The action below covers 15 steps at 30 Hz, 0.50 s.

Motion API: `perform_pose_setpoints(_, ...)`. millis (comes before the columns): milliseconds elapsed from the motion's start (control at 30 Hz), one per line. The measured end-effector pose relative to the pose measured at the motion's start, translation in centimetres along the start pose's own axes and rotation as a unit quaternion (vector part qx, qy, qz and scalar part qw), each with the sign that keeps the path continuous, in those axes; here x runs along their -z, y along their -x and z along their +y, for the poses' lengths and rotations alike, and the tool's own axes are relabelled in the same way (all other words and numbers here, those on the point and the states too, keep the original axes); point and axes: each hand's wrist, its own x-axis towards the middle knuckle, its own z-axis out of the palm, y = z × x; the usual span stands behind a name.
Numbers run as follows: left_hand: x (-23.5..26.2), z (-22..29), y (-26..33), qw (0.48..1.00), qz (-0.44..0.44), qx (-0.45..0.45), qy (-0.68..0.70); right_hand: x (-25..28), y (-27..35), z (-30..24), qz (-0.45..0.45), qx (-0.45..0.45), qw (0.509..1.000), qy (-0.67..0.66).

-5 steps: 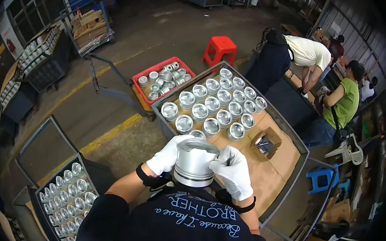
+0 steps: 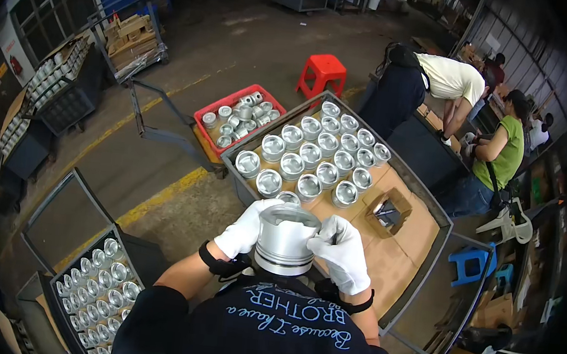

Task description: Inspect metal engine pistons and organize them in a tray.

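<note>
A silver metal piston (image 2: 285, 241) is held up close in front of my chest, its ring grooves toward the lower end. My left hand (image 2: 243, 231), in a white glove, is closed round its left side; the fingertips are partly hidden behind it. My right hand (image 2: 344, 255), also gloved, has its fingers curled and pressed against the piston's upper right side. Whether anything small sits between those fingertips I cannot make out. Just beyond, several like pistons (image 2: 308, 187) stand in rows on the cardboard-lined cart (image 2: 395, 254).
On the cart's right part is a small cardboard box (image 2: 389, 213) with dark items inside. A red crate (image 2: 238, 116) of loose pistons is beyond its left corner, a red stool (image 2: 323, 71) behind. Another piston cart (image 2: 95, 288) stands at lower left. Two people work at right.
The view has shifted very slightly. The far person in green has moved their arms a little; my hands and the piston keep the same pose.
</note>
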Motion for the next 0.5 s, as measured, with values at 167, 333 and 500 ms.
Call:
perform_pose_setpoints(167,0.7,-0.8,0.5,0.996,-0.011,-0.064,-0.064,-0.3,0.4,0.4,0.0,0.002,0.999,0.034)
perform_pose_setpoints(333,0.4,-0.8,0.8,0.999,0.037,0.009,-0.024,0.5,0.2,1.1,-0.025,-0.018,0.999,0.039)
perform_pose_setpoints(500,1.7,-1.7,0.5,0.999,0.03,0.012,0.031,0.0,0.4,0.8,-0.038,-0.028,0.999,-0.017)
